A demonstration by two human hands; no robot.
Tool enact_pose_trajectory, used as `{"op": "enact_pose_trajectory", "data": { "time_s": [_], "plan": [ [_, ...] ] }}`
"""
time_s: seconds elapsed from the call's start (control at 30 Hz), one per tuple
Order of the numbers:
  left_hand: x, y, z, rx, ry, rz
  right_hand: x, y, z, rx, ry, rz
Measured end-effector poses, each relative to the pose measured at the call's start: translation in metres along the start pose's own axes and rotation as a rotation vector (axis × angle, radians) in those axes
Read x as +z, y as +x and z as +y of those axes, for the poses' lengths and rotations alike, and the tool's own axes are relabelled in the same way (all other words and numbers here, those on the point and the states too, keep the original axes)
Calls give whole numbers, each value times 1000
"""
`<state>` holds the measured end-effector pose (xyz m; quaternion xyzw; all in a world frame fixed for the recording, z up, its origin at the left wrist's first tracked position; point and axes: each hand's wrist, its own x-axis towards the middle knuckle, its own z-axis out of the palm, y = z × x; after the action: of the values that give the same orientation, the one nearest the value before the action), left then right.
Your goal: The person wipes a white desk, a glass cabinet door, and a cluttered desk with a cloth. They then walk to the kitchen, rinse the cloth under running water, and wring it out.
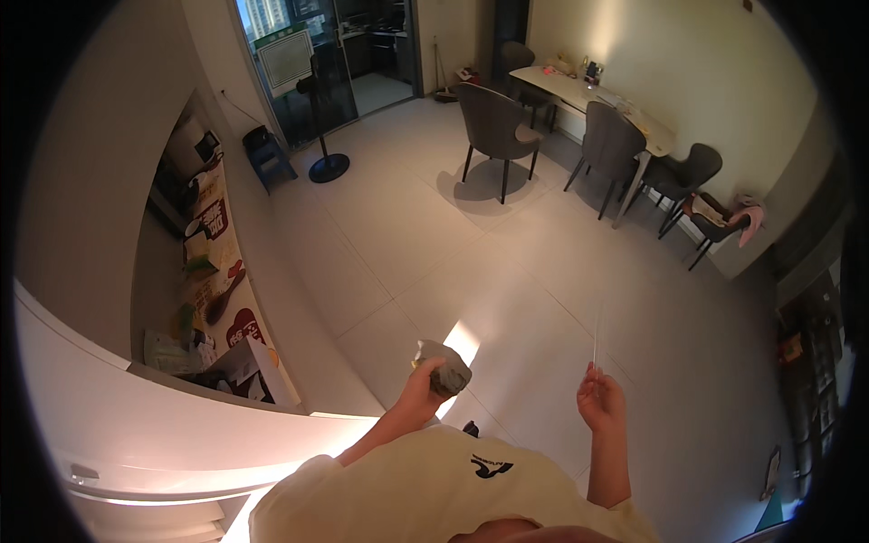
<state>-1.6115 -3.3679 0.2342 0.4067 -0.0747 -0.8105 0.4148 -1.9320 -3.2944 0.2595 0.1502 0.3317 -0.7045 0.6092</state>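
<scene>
My left hand (424,394) is closed around a crumpled grey-green bundle (449,375), which looks like folded cloth or a soft pouch. A small yellow patch shows at the bundle's left edge. My right hand (601,402) is raised apart from it, out to the right. Between its fingertips is a thin, pale, see-through strip or stick (597,343) that points up and is blurred; its exact kind cannot be told. Both hands are in the air above the tiled floor (407,271).
At left, a wall niche shelf (234,271) holds a hairbrush (225,298), packets and an open box (254,373). Ahead stand a pedestal fan (328,167), a blue stool (269,159), a dining chair (499,125) and a long table (557,85). Dark shelving (811,387) lines the right.
</scene>
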Motion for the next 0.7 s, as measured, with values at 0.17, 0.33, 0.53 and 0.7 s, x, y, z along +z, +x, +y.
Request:
{"op": "enact_pose_trajectory", "data": {
  "time_s": [0.17, 0.33, 0.53, 0.7],
  "plan": [
    [-39, 77, 48, 192, -443, 236, 116, 116, 37, 478, -114, -265],
    [-58, 154, 122, 381, -590, 501, 221, 208, 61, 552, -229, -635],
    [22, 294, 252, 483, -600, 418, 373, 327, -3, 300, -200, -991],
    [113, 415, 315, 319, -530, 241, 446, 404, -24, -247, -666, -943]
  ]
}}
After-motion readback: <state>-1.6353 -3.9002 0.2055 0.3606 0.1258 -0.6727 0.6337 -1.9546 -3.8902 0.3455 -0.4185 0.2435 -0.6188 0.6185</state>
